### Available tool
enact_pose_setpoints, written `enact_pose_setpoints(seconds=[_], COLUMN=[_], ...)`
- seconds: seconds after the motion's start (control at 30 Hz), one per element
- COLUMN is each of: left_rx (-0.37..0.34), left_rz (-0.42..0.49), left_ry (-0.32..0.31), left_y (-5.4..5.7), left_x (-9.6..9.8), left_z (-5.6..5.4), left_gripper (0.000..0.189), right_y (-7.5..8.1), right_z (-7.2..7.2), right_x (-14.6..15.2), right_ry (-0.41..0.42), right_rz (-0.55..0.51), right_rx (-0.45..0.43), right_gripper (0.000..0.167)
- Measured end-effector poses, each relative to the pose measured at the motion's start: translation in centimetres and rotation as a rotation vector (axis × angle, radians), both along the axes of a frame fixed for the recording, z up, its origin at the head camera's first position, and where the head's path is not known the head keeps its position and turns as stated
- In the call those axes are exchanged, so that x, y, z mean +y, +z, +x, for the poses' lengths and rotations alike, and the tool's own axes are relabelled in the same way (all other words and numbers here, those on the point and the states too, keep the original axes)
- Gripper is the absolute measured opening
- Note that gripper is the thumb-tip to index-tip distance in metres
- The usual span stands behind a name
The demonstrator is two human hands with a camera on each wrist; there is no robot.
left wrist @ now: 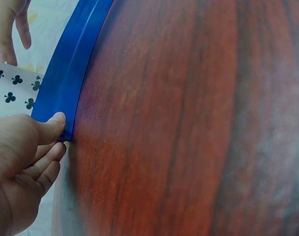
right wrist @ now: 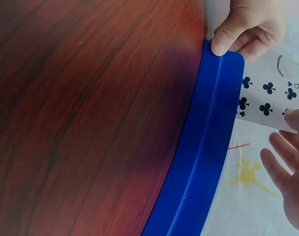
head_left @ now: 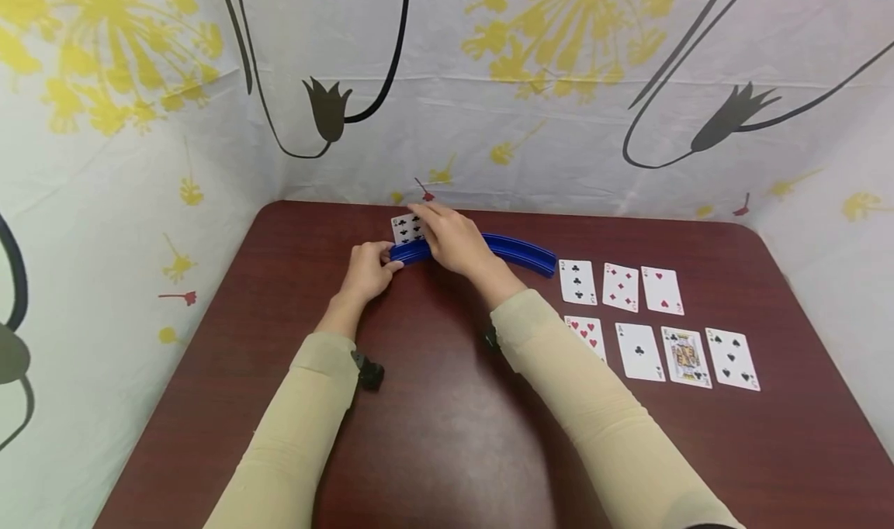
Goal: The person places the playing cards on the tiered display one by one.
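Note:
A blue curved card holder [head_left: 520, 251] lies near the table's far edge. With thumb and fingers my left hand [head_left: 368, 271] pinches its left end. The six of clubs [head_left: 403, 226] stands in the holder's groove beside that hand. My right hand [head_left: 452, 238] reaches over the holder and pinches the card's edge. In the right wrist view the right thumb lies on the card [right wrist: 267, 96], while the other fingers spread below it. The left wrist view shows the left thumb on top of the holder [left wrist: 66, 73], fingers underneath.
On the dark wood table [head_left: 433, 436], face-up cards lie in two rows at the right, including a three of clubs [head_left: 577, 282], a two of hearts [head_left: 663, 290] and a king of clubs [head_left: 687, 357]. A patterned white cloth [head_left: 447, 71] hangs behind the table.

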State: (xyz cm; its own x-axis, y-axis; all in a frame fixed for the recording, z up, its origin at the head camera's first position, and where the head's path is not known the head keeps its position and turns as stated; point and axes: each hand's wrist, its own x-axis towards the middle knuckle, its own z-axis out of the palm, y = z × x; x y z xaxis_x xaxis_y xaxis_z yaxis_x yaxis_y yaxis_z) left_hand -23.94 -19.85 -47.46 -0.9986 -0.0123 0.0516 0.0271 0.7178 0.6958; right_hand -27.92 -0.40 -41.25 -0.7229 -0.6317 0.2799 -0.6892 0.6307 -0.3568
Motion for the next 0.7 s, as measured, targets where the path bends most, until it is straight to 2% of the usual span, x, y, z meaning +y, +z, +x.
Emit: enact_pose_setpoints(seconds=[0.27, 0.7], left_rx=[-0.004, -0.017], left_rz=[-0.006, -0.004], left_ry=[0.005, -0.001], left_y=[0.1, 0.1], left_x=[0.0, 0.1], left_z=[0.1, 0.3], left_gripper=[0.042, 0.044], right_y=[0.0, 0.0], right_z=[0.1, 0.6], right_x=[1.2, 4.3], right_ry=[-0.034, -0.066], right_rz=[-0.021, -0.053], right_rx=[-0.008, -0.060], right_gripper=[0.051, 0.037])
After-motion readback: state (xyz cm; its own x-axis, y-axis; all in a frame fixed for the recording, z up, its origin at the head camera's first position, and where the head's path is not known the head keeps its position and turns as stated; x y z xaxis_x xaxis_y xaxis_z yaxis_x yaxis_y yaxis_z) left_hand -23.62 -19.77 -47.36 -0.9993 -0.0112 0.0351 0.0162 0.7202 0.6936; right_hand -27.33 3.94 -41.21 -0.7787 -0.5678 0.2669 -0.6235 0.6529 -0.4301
